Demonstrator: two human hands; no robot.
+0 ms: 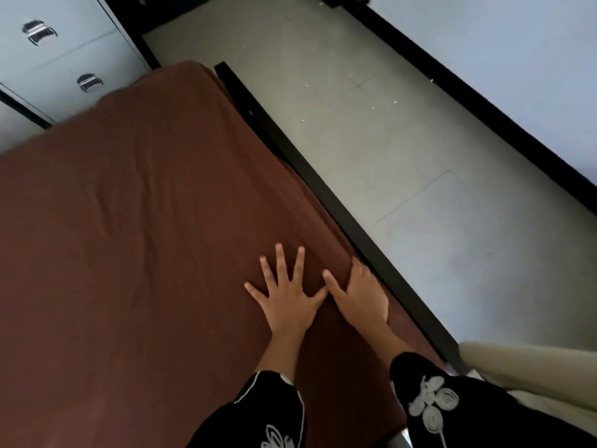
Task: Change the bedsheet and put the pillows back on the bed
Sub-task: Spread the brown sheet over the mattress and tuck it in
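Observation:
A brown bedsheet covers the mattress and lies mostly smooth with faint creases. My left hand rests flat on it near the bed's right edge, fingers spread wide. My right hand sits right beside it at the mattress edge; its thumb lies on top and its fingers curl down over the side, hidden between the sheet and the black bed frame rail. Both wrists come out of black sleeves with white embroidery. No pillow is clearly in view.
Grey tiled floor runs along the right of the bed, bounded by a black baseboard and pale wall. A grey drawer cabinet with metal handles stands at the bed's far corner. Pale cream fabric lies at the lower right.

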